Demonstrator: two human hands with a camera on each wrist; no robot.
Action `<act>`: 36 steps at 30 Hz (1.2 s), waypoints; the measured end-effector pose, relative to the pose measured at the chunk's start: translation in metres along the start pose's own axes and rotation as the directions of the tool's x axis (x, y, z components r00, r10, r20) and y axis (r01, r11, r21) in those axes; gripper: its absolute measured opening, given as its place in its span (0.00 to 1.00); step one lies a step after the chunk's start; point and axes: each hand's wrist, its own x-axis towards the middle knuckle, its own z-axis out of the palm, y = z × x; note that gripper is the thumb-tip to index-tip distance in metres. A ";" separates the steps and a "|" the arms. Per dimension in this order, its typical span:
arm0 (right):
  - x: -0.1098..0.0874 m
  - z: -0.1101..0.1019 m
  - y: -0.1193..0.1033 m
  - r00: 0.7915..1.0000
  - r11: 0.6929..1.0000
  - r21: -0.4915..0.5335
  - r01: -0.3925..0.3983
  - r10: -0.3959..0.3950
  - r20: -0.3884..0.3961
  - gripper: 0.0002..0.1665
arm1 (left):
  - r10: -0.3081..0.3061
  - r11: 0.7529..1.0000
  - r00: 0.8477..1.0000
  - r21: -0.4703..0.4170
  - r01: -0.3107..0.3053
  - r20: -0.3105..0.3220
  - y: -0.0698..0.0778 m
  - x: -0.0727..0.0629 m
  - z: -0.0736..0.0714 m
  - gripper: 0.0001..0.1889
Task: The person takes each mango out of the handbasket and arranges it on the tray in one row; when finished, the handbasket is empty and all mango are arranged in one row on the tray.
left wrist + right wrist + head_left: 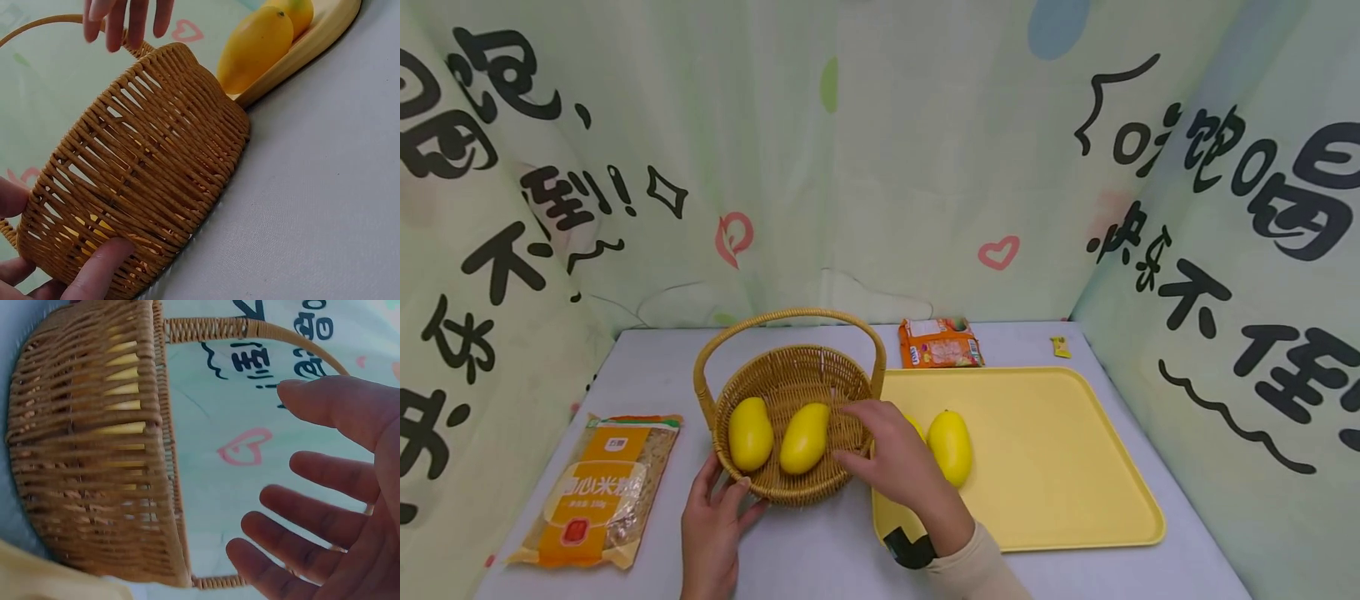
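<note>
A brown wicker basket (790,492) with a tall arched handle holds two yellow mangoes, a left mango (750,433) and a right mango (804,439). My left hand (715,525) grips the basket's near left side, its thumb (100,269) lying on the woven wall. Over the basket's right rim hovers my right hand (904,458), fingers spread and nothing in them; the right wrist view shows this hand (325,512) beside the basket opening. Just beyond it, on the yellow tray (1045,467), lies another mango (951,447), with one more mango (914,427) mostly hidden behind the hand.
To the left lies an orange and clear bag of grain-like food (598,492). A red-orange snack packet (940,342) rests behind the tray, and a tiny yellow wrapped piece (1061,347) sits at the back right. Printed curtains surround the white-covered table (820,558).
</note>
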 end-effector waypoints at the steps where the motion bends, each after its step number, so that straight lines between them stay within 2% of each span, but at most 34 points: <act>1: 0.003 0.003 -0.001 1.000 1.000 -0.008 0.001 0.000 0.013 0.32 | -0.001 1.000 1.000 -0.001 0.001 0.000 0.000 0.000 0.000 0.41; 9: 0.020 0.022 -0.008 0.995 0.999 -0.031 -0.039 0.042 0.086 0.33 | -0.007 1.000 1.000 -0.002 0.008 0.008 0.002 -0.001 0.000 0.41; 19: 0.033 0.035 -0.015 0.987 0.991 -0.104 -0.087 0.100 0.127 0.38 | 0.005 1.000 1.000 0.000 -0.005 0.018 0.000 0.000 -0.001 0.41; 24: 0.041 0.038 -0.018 0.973 0.983 -0.128 -0.131 0.152 0.172 0.40 | 0.002 1.000 1.000 0.005 -0.002 0.016 0.000 0.000 -0.001 0.41; 31: 0.050 0.045 -0.023 0.959 0.977 -0.152 -0.153 0.183 0.215 0.42 | -0.004 1.000 1.000 0.002 0.004 0.017 0.001 -0.001 0.000 0.41; 36: 0.053 0.056 -0.022 0.939 0.963 -0.230 -0.143 0.205 0.277 0.47 | 0.015 1.000 1.000 -0.004 -0.015 0.027 0.001 -0.002 -0.001 0.40</act>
